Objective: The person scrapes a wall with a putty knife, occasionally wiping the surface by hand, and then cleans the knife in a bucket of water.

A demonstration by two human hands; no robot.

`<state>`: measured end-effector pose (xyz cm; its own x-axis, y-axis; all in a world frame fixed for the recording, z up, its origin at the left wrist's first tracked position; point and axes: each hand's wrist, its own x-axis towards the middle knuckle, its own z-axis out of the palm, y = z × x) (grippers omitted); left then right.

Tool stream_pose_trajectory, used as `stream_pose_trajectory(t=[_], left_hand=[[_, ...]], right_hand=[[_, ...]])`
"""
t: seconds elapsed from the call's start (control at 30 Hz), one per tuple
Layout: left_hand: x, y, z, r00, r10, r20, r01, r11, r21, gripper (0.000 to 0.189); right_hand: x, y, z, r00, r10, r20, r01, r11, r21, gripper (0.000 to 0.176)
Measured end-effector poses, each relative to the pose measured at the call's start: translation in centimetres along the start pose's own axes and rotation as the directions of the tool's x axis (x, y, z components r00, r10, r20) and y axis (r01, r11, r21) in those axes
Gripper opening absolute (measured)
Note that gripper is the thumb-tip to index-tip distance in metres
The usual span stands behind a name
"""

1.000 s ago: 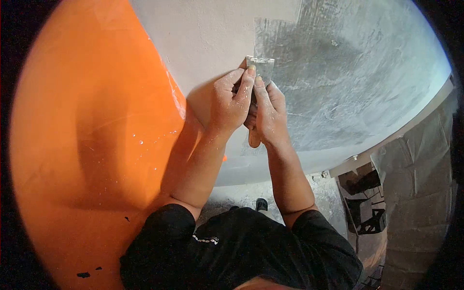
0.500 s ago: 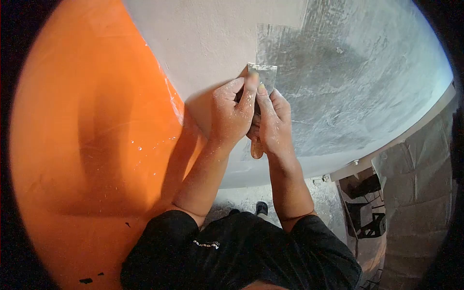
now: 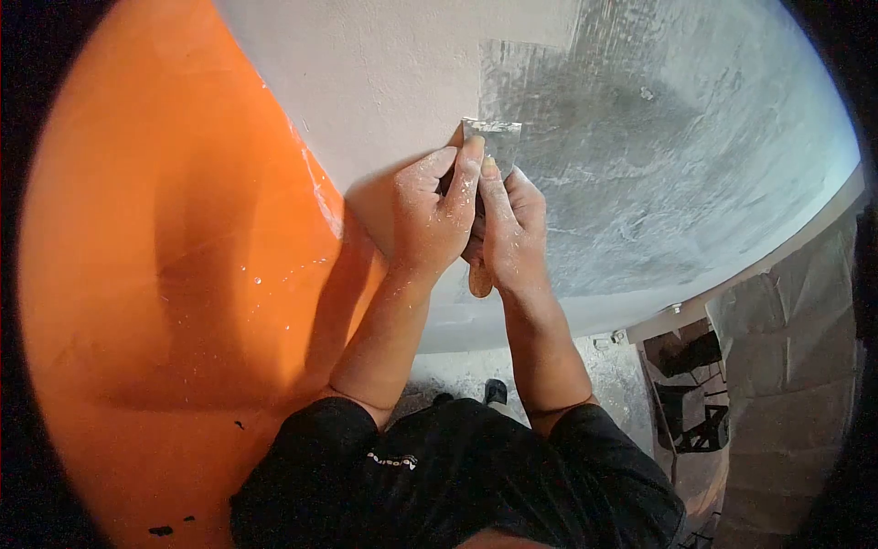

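Note:
Both my hands grip one putty knife (image 3: 501, 139), its flat metal blade pointing up against the curved wall surface (image 3: 384, 82). My left hand (image 3: 432, 206) is closed on the left side of the tool, with its thumb pressed on the blade. From the right, my right hand (image 3: 514, 224) wraps round it, thumb also laid along the base of the blade. Below the hands the rounded end of the handle sticks out. The blade edge sits at the border between the pale area and a dark grey scraped patch (image 3: 594, 146). Whitish dust covers my fingers and forearms.
A large orange surface (image 3: 110, 274) fills the left side, meeting the pale wall along a slanting edge. Grey draped sheeting (image 3: 786, 366) hangs at the lower right, beside a dark crate-like object (image 3: 700, 425). My shoes (image 3: 496, 392) stand on a dusty floor.
My hands and the putty knife appear slightly further left in the view, which has itself shifted a little. My left thumb, blurred before, now shows sharply on the blade. The grip stays the same.

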<state>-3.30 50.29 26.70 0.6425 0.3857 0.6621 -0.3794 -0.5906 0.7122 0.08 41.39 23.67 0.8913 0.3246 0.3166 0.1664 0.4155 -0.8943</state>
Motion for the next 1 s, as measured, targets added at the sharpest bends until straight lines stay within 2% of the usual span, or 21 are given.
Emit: stream_pose_trajectory(t=[0.13, 0.2, 0.23, 0.27, 0.3, 0.4, 0.53, 0.6, 0.63, 0.67, 0.73, 0.77, 0.83, 0.87, 0.9, 0.93, 0.97, 1.0], left_hand=[[0.3, -0.2, -0.1, 0.997, -0.074, 0.000, 0.073, 0.989, 0.130, 0.034], [0.9, 0.4, -0.2, 0.995, -0.097, -0.001, 0.096, 0.979, 0.178, 0.036], [1.5, 1.2, -0.4, 0.994, -0.113, -0.008, 0.113, 0.981, 0.157, 0.037], [1.9, 1.8, -0.5, 0.992, -0.124, -0.018, 0.125, 0.983, 0.136, 0.039], [2.0, 2.4, -0.5, 0.999, -0.025, -0.032, 0.026, 0.999, 0.030, 0.031], [2.3, 1.3, -0.2, 0.998, 0.042, -0.046, -0.046, 0.995, -0.087, 0.031], [1.8, 1.6, -0.6, 0.992, 0.097, -0.085, -0.104, 0.991, -0.087, 0.031], [1.1, 2.2, -1.4, 0.991, -0.007, 0.137, 0.007, 1.000, 0.000, 0.031], [0.0, 2.3, -1.3, 0.989, -0.013, 0.146, 0.017, 0.999, -0.031, 0.031], [-1.3, 1.1, -0.7, 0.991, 0.067, 0.120, -0.050, 0.989, -0.138, 0.030], [-3.9, -1.9, 0.2, 0.984, -0.008, 0.176, 0.063, 0.950, -0.306, 0.023], [-4.5, -3.4, 0.6, 0.984, -0.005, 0.180, 0.061, 0.950, -0.308, 0.023], [-5.2, -5.1, 0.6, 0.987, 0.128, -0.094, -0.144, 0.972, -0.186, 0.020], [-4.9, -5.4, -0.2, 0.988, 0.129, -0.086, -0.144, 0.971, -0.190, 0.020], [-3.8, -4.9, -1.4, 0.923, 0.365, -0.125, -0.357, 0.931, 0.078, 0.029], [-2.8, -4.5, -2.2, 0.804, 0.586, -0.099, -0.525, 0.779, 0.342, 0.039], [-2.1, -4.5, -2.3, 0.787, 0.612, -0.079, -0.527, 0.733, 0.430, 0.049], [-1.6, -4.3, -2.3, 0.771, 0.634, -0.057, -0.522, 0.681, 0.514, 0.061]], right_hand=[[0.6, 0.4, 0.2, 0.999, -0.044, 0.010, 0.044, 0.999, 0.028, 0.029], [1.3, 0.3, 0.6, 0.989, -0.143, -0.029, 0.142, 0.989, -0.040, 0.029], [1.1, -0.6, 0.6, 0.990, -0.138, -0.031, 0.137, 0.990, -0.040, 0.029], [0.9, -2.3, 0.7, 1.000, -0.030, -0.001, 0.030, 0.999, 0.034, 0.029], [1.1, -3.4, 0.9, 0.997, 0.065, 0.041, -0.069, 0.992, 0.103, 0.029], [1.2, -3.2, 1.2, 0.999, 0.033, 0.036, -0.036, 0.996, 0.088, 0.028], [0.4, -2.9, 1.3, 0.999, 0.011, 0.034, -0.015, 0.991, 0.130, 0.028], [-0.7, -2.6, 0.7, 0.998, -0.059, 0.009, 0.058, 0.995, 0.077, 0.026], [-1.5, -1.9, 0.1, 0.997, -0.075, 0.021, 0.074, 0.995, 0.059, 0.027], [-2.4, -1.4, -0.6, 0.996, -0.080, 0.025, 0.079, 0.995, 0.056, 0.027], [-4.3, -0.4, -2.0, 0.999, -0.031, 0.041, 0.033, 0.998, -0.049, 0.030], [-4.7, 0.5, -3.0, 0.999, -0.034, 0.036, 0.035, 0.998, -0.049, 0.030], [-5.4, 1.6, -4.9, 0.998, -0.010, 0.064, 0.039, 0.885, -0.463, 0.031], [-5.9, 1.2, -5.5, 0.998, -0.011, 0.055, 0.036, 0.885, -0.464, 0.031], [-6.5, 0.3, -5.6, 0.998, -0.003, 0.070, 0.052, 0.706, -0.706, 0.030], [-7.0, -0.6, -5.6, 0.997, 0.009, 0.082, 0.069, 0.464, -0.883, 0.029], [-7.3, -1.2, -5.3, 0.999, 0.025, 0.026, 0.012, 0.467, -0.884, 0.022], [-7.5, -1.2, -5.5, 1.000, 0.021, 0.019, 0.007, 0.467, -0.884, 0.022]])
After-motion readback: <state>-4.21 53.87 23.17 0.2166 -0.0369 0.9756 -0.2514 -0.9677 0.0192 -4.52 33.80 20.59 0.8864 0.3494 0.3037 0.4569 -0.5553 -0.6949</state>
